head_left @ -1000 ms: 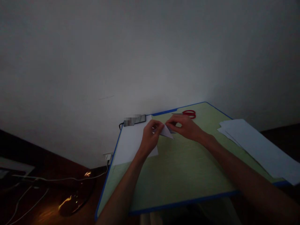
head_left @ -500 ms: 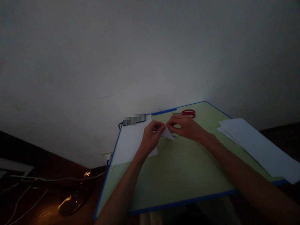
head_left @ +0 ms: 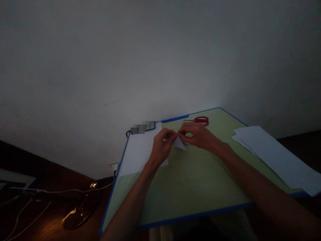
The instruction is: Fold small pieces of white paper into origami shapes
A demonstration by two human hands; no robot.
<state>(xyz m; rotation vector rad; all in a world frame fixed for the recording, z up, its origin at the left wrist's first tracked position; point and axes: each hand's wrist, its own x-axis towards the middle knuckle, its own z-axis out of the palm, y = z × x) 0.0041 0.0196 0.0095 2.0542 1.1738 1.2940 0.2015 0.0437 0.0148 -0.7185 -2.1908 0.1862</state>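
A small folded piece of white paper is held above the table, its pointed corner hanging down. My left hand pinches it from the left, the thumb and fingers closed. From the right, my right hand pinches its upper edge, and the fingertips of both hands nearly meet. Just behind my right hand lie scissors with red handles, blades toward the left. Under and beyond my left hand, a larger white sheet lies flat on the table.
The light green table has a blue edge and stands against a wall. A phone with a cable rests at the back left. Several white sheets overhang the right edge. White cables run along the left.
Both hands keep their pinch on the folded paper, with only slight finger movement. The view has shifted very slightly.
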